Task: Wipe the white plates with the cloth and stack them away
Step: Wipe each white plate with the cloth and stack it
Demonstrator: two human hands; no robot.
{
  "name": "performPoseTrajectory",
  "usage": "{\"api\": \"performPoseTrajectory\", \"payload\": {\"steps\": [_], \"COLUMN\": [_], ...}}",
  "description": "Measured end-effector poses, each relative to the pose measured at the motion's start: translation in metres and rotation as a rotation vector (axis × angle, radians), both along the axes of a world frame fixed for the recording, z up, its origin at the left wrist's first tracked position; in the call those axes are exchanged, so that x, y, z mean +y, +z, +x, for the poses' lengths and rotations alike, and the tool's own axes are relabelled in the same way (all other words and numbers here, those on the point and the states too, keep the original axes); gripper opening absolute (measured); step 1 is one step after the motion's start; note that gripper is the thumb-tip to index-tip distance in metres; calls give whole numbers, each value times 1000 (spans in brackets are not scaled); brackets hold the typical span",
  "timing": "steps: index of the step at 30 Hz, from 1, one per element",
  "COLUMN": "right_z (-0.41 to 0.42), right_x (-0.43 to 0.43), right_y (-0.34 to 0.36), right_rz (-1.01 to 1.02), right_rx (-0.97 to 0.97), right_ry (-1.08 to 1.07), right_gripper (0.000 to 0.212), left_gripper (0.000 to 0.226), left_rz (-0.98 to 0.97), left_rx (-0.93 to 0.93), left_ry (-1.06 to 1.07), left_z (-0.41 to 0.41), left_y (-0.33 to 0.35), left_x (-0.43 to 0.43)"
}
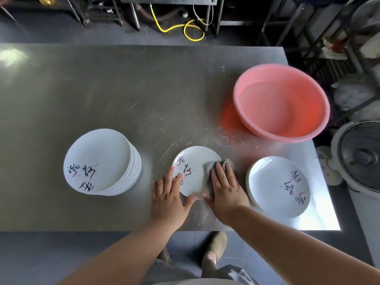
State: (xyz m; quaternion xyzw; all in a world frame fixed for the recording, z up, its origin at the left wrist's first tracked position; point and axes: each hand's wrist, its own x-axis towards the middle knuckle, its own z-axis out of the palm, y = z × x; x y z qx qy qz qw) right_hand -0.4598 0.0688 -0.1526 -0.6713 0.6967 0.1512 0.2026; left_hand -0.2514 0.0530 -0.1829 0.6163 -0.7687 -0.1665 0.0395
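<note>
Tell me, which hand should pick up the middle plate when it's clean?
Probably the left hand: it rests flat on the left edge of the plate, holding nothing, while the right hand presses the grey cloth onto it.

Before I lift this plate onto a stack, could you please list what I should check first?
1. The left hand steadies the middle plate: ok.
2. The right hand presses the cloth on it: ok.
3. Plate gripped for lifting: not ok, both hands lie flat.
4. Whole plate wiped: cannot tell.
5. Top of the left stack bare: ok.
6. Whether the right stack is already wiped: cannot tell.
</note>
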Motion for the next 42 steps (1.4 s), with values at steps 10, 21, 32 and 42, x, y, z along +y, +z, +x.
{"api": "performPoseTrajectory", "payload": {"steps": [10, 21, 32, 42], "right_z": [-11, 18, 9, -9], "right_x": [11, 27, 3, -32], "right_y": [8, 2, 5, 6], "right_rz": [-40, -59, -4, -53], "right_rx": [-152, -86, -90, -129], "right_ry": [125, 112, 58, 19], "right_gripper": [99, 98, 97, 91], "left_gripper": [79, 82, 83, 76], "left_rz": [-92, 106, 164, 40], "left_rx": [-47, -319, -274, -305], "left_ry": [-207, -473, -217, -424], "left_z": [7, 26, 5, 20], "left_y": [31, 11, 13, 21], "left_x": [-2, -62, -39, -57]}}
